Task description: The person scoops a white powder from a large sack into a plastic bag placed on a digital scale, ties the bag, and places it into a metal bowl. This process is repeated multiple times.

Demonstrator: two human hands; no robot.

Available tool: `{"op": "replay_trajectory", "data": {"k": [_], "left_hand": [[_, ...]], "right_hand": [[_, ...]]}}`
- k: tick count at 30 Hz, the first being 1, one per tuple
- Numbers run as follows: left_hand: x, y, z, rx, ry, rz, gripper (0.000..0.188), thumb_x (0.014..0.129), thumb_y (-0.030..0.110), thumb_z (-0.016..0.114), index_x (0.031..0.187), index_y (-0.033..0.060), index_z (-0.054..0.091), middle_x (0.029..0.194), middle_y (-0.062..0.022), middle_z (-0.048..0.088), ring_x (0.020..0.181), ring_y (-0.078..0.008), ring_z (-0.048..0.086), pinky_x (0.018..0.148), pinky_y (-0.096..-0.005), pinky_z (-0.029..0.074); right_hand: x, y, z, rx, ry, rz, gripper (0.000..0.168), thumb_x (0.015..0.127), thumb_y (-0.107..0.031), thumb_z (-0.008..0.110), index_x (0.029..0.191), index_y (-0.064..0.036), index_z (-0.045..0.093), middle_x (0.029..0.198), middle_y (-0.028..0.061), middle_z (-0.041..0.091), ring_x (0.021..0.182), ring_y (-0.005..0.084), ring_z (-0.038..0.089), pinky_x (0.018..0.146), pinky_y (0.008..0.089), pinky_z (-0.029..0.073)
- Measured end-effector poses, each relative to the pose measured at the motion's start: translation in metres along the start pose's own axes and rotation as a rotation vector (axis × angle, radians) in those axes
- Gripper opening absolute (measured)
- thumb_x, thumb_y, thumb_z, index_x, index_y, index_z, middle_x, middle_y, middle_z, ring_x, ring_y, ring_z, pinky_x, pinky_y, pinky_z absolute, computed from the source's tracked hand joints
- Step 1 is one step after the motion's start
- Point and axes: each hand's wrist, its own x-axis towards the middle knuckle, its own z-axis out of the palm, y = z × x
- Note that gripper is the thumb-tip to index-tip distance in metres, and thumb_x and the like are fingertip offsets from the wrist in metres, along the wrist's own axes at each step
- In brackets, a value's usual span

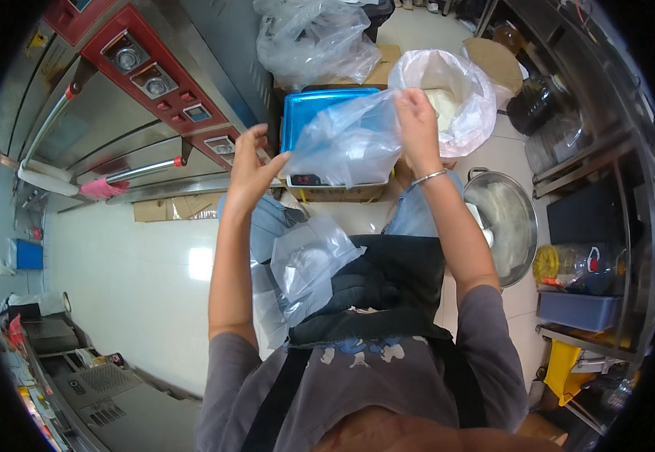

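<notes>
My right hand (417,127) pinches the upper right corner of a clear plastic bag (355,144). The bag hangs flat and crumpled in front of a blue tray (304,116) on a digital scale, and covers part of both. The scale's lit display (306,179) shows below the bag. My left hand (252,166) is at the bag's left edge, fingers apart, its thumb tip close to the plastic; whether they touch is unclear. More clear plastic bags (310,260) lie on my lap over a black apron (386,277).
A lined sack (474,121) with pale contents stands beyond my right hand. To the right, a steel basin (533,226) holds white powder and a white scoop (482,226). A red-panelled oven (152,73) rises on the left. Metal shelving (624,209) lines the right side.
</notes>
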Motion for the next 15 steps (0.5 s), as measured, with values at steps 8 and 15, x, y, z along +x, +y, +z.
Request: {"op": "replay_trajectory", "data": {"k": [8, 15], "left_hand": [[0.017, 0.064, 0.031, 0.667, 0.325, 0.443, 0.029, 0.072, -0.001, 0.051, 0.100, 0.0004, 0.057, 0.079, -0.0179, 0.063, 0.077, -0.0318, 0.061, 0.081, -0.0426, 0.044], [0.024, 0.029, 0.021, 0.806, 0.180, 0.227, 0.029, 0.076, 0.001, 0.048, 0.104, -0.0030, 0.056, 0.096, -0.0209, 0.061, 0.085, -0.0346, 0.058, 0.077, -0.0404, 0.046]], "right_hand": [[-0.009, -0.034, 0.029, -0.749, -0.300, -0.594, 0.014, 0.075, -0.010, 0.060, 0.083, -0.006, 0.049, 0.071, 0.0092, 0.054, 0.059, 0.0234, 0.054, 0.052, 0.0340, 0.043], [0.020, 0.027, -0.020, -1.288, -0.278, -0.235, 0.022, 0.073, -0.005, 0.052, 0.096, -0.005, 0.052, 0.094, 0.0161, 0.059, 0.085, 0.0333, 0.058, 0.071, 0.0399, 0.047]]}}
